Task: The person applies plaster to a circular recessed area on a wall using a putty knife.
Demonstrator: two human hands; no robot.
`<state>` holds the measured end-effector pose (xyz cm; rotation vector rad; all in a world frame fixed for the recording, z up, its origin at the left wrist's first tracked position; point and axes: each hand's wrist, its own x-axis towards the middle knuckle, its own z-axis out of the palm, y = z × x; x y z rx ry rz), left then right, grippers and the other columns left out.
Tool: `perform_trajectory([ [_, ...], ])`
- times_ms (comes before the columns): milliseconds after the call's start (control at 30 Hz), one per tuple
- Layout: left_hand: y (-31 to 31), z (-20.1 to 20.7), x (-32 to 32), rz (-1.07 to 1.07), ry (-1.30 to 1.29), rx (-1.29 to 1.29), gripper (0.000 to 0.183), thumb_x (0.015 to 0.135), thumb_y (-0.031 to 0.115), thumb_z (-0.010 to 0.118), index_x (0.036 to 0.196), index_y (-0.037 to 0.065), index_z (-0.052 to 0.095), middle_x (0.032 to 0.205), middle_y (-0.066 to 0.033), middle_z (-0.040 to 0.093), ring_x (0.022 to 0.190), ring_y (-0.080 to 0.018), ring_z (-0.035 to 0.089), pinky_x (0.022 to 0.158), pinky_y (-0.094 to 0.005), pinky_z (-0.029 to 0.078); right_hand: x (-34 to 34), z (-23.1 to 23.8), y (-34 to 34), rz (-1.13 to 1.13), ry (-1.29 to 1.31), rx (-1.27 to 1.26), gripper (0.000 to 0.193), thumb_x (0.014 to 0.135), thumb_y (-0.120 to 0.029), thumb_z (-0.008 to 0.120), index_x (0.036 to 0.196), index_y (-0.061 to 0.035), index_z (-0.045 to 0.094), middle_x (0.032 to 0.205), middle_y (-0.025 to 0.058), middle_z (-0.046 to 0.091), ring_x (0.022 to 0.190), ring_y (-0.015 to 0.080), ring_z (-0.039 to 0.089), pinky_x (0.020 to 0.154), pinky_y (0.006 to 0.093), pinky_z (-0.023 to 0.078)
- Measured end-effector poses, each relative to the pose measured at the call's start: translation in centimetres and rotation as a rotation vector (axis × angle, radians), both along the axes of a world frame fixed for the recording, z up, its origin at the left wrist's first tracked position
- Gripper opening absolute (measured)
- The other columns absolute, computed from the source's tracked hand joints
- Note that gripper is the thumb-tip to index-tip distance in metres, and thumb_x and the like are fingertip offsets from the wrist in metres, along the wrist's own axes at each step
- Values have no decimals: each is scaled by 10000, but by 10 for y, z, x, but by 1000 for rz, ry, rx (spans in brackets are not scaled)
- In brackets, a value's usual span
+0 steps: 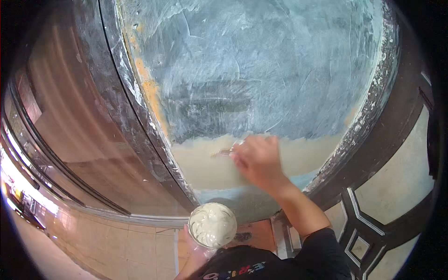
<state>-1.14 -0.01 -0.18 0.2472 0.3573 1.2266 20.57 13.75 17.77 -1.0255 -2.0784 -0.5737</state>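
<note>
My left hand (198, 247) holds a round tub of thick cream paint (213, 225) from its left side and below, close to my body. My right hand (257, 161) is closed around a small paintbrush (226, 152), whose tip is blurred against the wall. Under it a cream-coloured band (200, 163) covers the lower part of the wall. Above that band the wall panel (280, 65) is patchy blue-grey, with scratches and lighter smears. A pale blue strip (224, 194) shows below the cream band.
Dark, paint-spotted frames (373, 98) border the panel, with orange patches (151, 91) along its left edge. At left is a brown glossy panel (93, 112). Dark lattice with pale panes (396, 177) stands at right. Tan floor tiles (116, 240) lie at lower left.
</note>
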Motion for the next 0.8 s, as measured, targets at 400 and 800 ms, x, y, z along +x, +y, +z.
perform_trajectory([
  [400,4,-29,-20,26,100,-68,863,873,756,285,1487,154,349,1501,-149,386,1336,-404,414,1085,-607,340,-30,-36,-9,-21,-16,-30,157,758,-185,709,903,-169,652,778,6,538,743,202,558,696,389,320],
  [800,2,-17,-29,38,97,-69,862,874,750,315,1481,139,355,1483,-158,405,1316,-395,438,1075,-580,370,15,-20,-31,-165,148,-52,217,768,-244,741,886,-108,621,816,45,584,814,260,567,748,407,334],
])
